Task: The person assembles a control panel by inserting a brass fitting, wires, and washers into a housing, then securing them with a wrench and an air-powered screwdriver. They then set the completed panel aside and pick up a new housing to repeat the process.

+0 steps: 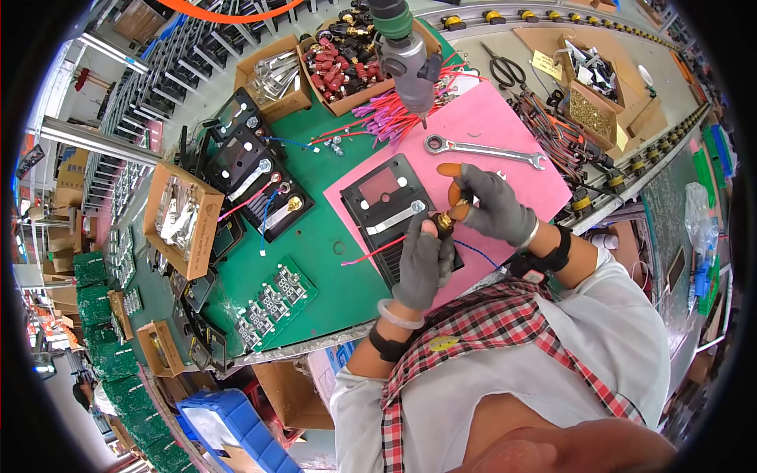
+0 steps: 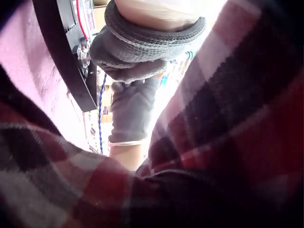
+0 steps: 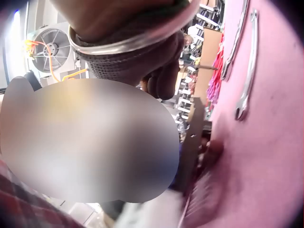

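A black plastic housing [image 1: 408, 180] with a metal strip lies on a pink sheet [image 1: 465, 118] in the head view. Over its right edge, my gloved left hand [image 1: 422, 266] holds a small black-and-brass terminal [image 1: 444, 226] between thumb and fingers. My gloved right hand [image 1: 498, 206] pinches the brass end of that part with orange-covered fingertips. Near the left hand a red wire [image 1: 371, 254] crosses the housing, and a blue twisted wire [image 1: 477, 254] runs off to the right. In the left wrist view, glove [image 2: 135, 57] and apron hide the fingers' work; a blur covers much of the right wrist view.
A combination wrench [image 1: 485, 150] lies beyond the hands, under a hanging power screwdriver [image 1: 412, 75]. Boxes of red and black terminals [image 1: 339, 71] and metal strips [image 1: 276, 77] stand behind. More black housings [image 1: 244, 162] and a circuit board panel [image 1: 276, 303] are on the left.
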Demonstrator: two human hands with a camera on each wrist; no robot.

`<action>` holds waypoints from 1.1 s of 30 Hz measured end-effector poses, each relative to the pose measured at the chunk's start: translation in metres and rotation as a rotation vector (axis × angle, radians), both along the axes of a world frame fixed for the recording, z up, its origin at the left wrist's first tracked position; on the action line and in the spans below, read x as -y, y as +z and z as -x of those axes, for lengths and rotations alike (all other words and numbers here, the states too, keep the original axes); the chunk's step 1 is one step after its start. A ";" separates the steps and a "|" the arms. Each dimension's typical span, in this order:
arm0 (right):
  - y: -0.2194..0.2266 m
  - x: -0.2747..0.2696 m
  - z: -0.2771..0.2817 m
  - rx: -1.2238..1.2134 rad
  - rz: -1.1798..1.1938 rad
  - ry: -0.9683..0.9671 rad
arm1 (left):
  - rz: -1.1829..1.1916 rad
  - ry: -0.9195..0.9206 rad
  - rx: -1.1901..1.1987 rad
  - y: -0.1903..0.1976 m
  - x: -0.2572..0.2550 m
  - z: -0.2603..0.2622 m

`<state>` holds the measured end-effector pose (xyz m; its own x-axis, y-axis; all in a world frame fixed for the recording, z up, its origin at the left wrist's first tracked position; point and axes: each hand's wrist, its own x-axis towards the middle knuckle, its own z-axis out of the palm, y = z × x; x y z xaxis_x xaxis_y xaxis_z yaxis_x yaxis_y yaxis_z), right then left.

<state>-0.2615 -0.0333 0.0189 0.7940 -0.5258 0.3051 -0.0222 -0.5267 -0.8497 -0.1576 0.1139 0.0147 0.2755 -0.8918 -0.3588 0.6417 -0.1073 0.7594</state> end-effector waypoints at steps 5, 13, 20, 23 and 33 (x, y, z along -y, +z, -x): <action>-0.022 0.027 0.005 -0.072 -0.371 -0.159 | -0.043 0.066 -0.008 0.004 -0.011 -0.011; 0.007 0.002 0.002 -0.107 -0.259 -0.003 | -0.149 0.067 -0.007 0.003 -0.005 -0.008; -0.041 0.041 0.000 -0.428 0.731 -0.126 | -0.067 0.069 -0.060 -0.012 -0.013 -0.013; -0.001 0.020 -0.006 -0.264 0.292 -0.139 | -0.060 0.100 0.012 -0.010 -0.013 -0.010; 0.007 -0.031 -0.028 -0.075 0.055 0.095 | 0.056 0.073 0.064 0.001 -0.013 -0.008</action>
<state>-0.2337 -0.0025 0.0261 0.8610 -0.4316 0.2692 -0.0326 -0.5750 -0.8175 -0.1499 0.1269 0.0154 0.3613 -0.8866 -0.2886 0.5961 -0.0184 0.8027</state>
